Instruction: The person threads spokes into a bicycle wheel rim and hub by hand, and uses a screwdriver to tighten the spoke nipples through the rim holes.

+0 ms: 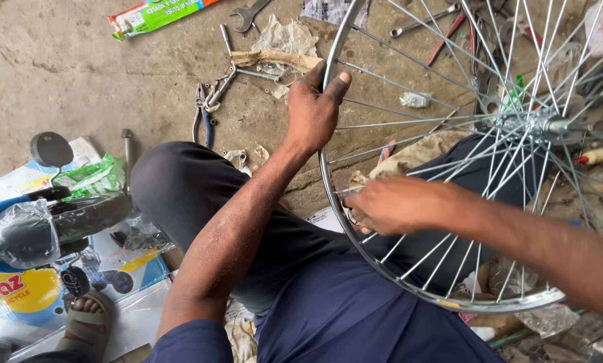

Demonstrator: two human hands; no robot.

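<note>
Wheel: bare spoked bicycle rim (330, 178) stands on edge across our lap, its hub (535, 124) up to the right; the lower arc sits over our dark trousers
Left hand: our left hand (313, 111) has its grip clenched over the top left of the rim, thumb pointing up along the metal; the forearm runs down across our knee
Right hand: our right hand (397, 204) reaches in through the spokes (443, 121) to the inner side of the rim; its grip is pinched at a spoke end near the rim, though we cannot tell what small thing, if any, lies between the fingers
Floor ahead: pliers (204, 111) with blue handles lie on the concrete floor (66, 67) just left of our knee; an open-ended spanner (248, 15) and a green packet (157, 15) lie farther off; crumpled paper (285, 42) lies near the left hand
Floor at left: a blue child's bicycle part wrapped in clear plastic (39, 228) rests on a printed carton (19, 296); a sandalled foot (86, 323) shows beside it
</note>
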